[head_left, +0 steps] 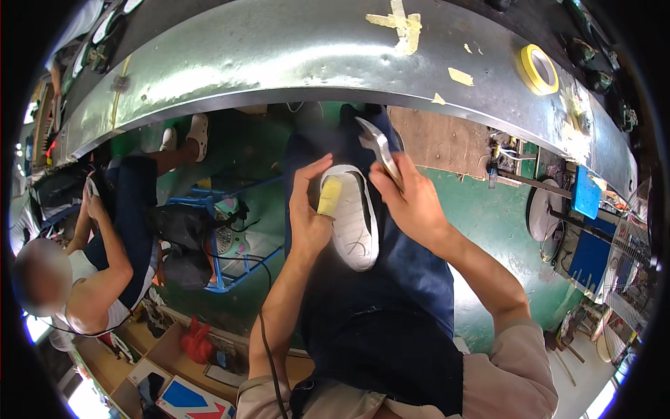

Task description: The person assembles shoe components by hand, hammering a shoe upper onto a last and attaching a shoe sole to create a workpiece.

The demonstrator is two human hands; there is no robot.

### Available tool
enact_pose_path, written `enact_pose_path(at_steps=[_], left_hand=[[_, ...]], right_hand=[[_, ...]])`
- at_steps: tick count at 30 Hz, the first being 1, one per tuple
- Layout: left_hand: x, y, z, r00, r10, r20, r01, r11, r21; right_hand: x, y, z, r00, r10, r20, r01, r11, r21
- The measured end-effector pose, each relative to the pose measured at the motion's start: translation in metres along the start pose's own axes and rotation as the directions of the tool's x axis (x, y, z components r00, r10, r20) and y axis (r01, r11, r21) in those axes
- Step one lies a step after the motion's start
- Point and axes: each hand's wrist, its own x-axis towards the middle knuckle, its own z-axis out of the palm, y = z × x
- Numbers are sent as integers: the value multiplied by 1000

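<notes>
A white shoe [354,237] rests on my lap over dark blue trousers, with what looks like its underside turned up and a raised rim running around it. My left hand [308,216] is closed on the shoe's left side. Yellow tape [329,196] wraps the thumb, which lies over the shoe's surface. Just right of the shoe, my right hand [413,204] grips silver pincers [377,142] by the handles. Their curved head points up and left, beyond the shoe's top end and apart from it.
A metal workbench [279,59] crosses the far side, with a yellow tape roll [537,69] on it. At left, a co-worker [105,279] sits near a blue metal frame stool [227,279]. A black cable [267,307] hangs by my left arm. Machinery [558,209] stands at right.
</notes>
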Motion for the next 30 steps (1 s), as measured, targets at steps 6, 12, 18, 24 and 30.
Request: enact_pose_path(at_steps=[6, 12, 18, 24, 30], left_hand=[[-2, 4, 0, 1000, 4, 26, -2, 997, -81], [-5, 9, -5, 997, 74, 33, -77, 993, 86], [-9, 3, -3, 991, 137, 1, -136, 983, 126], [-8, 25, 7, 985, -107, 135, 118, 990, -82], [-1, -6, 21, 999, -4, 54, 1, 999, 47]], right_hand=[[-42, -1, -12, 780, 218, 586, -527, 734, 428], [-26, -18, -15, 783, 230, 578, -404, 894, 191], [-50, 23, 19, 966, -76, 246, 119, 979, -165], [-61, 18, -4, 961, -6, 276, 69, 974, -217], [-61, 10, -9, 962, -179, 205, 245, 900, -361]])
